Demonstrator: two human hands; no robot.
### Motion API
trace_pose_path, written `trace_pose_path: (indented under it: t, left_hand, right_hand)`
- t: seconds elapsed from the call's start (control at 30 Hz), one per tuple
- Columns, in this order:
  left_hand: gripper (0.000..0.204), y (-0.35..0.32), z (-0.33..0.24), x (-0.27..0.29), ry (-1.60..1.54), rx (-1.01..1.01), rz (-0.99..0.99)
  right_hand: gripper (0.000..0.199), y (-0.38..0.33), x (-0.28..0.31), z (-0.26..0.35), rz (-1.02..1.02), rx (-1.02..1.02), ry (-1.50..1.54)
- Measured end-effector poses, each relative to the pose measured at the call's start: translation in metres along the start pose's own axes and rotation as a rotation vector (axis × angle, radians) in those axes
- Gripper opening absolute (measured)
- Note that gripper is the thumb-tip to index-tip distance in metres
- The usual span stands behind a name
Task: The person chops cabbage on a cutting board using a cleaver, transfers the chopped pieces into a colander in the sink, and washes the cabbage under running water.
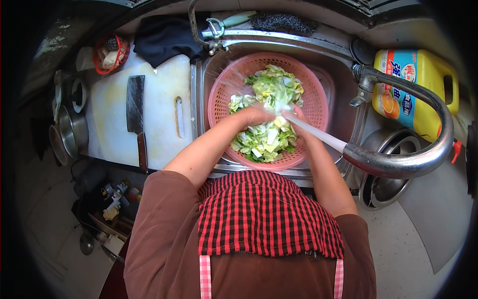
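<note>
A pink plastic colander [219, 112] sits in the metal sink [343, 99], with chopped pale-green and white cabbage leaves [271, 139] heaped inside. Both my hands are in among the leaves. My left hand [256, 114] reaches in from the left, its fingertips hidden by leaves and splashing water. Close to it on the right, my right hand [300, 124] lies against the leaves beneath the white spout tube [318, 133], its fingers only partly showing. Water runs from the tube's end between the two hands. The curved metal faucet [423, 149] carries this tube.
Left of the sink, a cleaver [135, 104] lies on a white cutting board [164, 89]. A red basket [112, 54] stands behind the board. On the right are a yellow jug [434, 74] and stacked metal bowls [368, 187]. A second tap [215, 47] rises at the sink's back edge.
</note>
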State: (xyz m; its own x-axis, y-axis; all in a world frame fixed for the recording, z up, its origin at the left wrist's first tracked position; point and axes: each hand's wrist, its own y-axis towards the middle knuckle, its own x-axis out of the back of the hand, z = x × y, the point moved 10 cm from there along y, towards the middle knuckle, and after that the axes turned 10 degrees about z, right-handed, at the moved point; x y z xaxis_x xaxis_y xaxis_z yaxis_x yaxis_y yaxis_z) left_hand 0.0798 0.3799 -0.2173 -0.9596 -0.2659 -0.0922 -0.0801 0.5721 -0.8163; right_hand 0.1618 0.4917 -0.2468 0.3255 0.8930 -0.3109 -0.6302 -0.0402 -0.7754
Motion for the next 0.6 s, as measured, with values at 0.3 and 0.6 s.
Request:
trace_pose_path:
  t: [0.3,0.6]
  left_hand:
    - [0.039,-0.023,0.005,0.047,-0.057,0.023,-0.311]
    - [0.032,-0.042,-0.053,0.023,0.752,-0.203,-0.346]
  right_hand:
    - [0.045,-0.018,-0.007,0.050,-0.070,0.130,-0.339]
    - [0.038,-0.026,-0.032,0.053,0.049,0.336,-0.790]
